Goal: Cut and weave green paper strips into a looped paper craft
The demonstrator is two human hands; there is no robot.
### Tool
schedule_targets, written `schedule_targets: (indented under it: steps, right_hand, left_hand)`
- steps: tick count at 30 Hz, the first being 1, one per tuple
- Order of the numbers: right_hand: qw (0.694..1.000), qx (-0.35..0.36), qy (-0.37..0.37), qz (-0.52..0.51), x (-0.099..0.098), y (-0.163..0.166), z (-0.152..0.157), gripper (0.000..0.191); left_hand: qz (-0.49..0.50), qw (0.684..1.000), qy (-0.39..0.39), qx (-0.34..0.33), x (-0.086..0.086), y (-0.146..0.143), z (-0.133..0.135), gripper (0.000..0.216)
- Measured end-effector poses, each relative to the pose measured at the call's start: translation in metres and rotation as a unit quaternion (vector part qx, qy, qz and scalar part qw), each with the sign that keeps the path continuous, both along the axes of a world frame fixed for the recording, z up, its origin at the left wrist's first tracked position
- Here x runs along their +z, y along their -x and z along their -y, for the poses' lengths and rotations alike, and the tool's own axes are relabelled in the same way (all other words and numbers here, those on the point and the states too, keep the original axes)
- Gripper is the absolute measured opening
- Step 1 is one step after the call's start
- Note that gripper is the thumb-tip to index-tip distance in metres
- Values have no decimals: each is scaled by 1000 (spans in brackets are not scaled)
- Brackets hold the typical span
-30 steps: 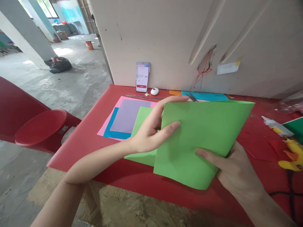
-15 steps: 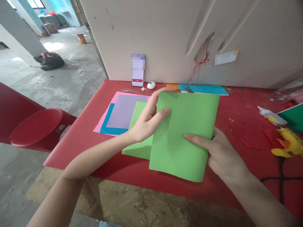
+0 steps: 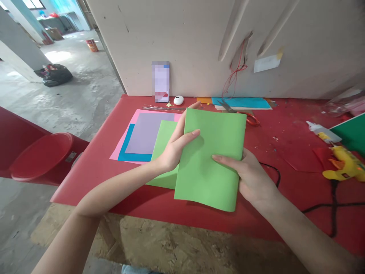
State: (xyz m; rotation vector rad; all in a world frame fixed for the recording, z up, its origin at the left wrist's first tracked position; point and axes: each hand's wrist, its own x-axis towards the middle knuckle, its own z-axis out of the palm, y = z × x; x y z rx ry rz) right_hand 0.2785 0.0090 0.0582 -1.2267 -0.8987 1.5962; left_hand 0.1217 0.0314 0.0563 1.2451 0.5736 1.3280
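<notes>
We're holding a green craft sheet (image 3: 209,163) up in front of us, over the front part of the red counter (image 3: 94,167). Our left hand (image 3: 172,150) is pinching its left side, thumb on the near face and the other fingers mostly hidden behind. Our right hand (image 3: 252,175) is gripping the right edge the same way, so both sets of fingers are closing on the one sheet. It's looking early from here: no cut or glued part is showing on that face. The lower edge is bowing, but we aren't able to tell whether it's folded. The scissors (image 3: 230,109) are lying behind it and the glue gun (image 3: 345,163) is resting well to the right, both out of our hands.

Now the edges! A second green sheet (image 3: 162,142) is lying partly beneath our left hand, overlapping the purple sheet (image 3: 146,131). The counter's front edge is running just below the held sheet. We're seeing more room rightward, though a black cable (image 3: 333,213) is crossing there, and some at the left end too.
</notes>
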Motion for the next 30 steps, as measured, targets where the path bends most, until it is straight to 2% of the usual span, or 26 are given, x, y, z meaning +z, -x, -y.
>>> schedule_targets:
  steps: [4,11,16,24,30]
  right_hand:
    - [1000,-11,-16,-6,0,0,3,43]
    - [999,-16,-39,5,4,0,8,39]
    - [999,-2,-34,-7,4,0,8,38]
    - [998,57,-3,-27,-3,-5,-3,39]
    - [996,83,-35,-3,6,-19,-13,28]
  left_hand:
    - [-19,1000,-6,2,-1,0,4,67]
    - [10,993,117,-8,0,0,4,61]
    - [27,992,119,-38,0,3,0,66]
    - [13,992,124,-34,-10,7,-9,72]
    - [1,993,120,11,-9,12,-11,71]
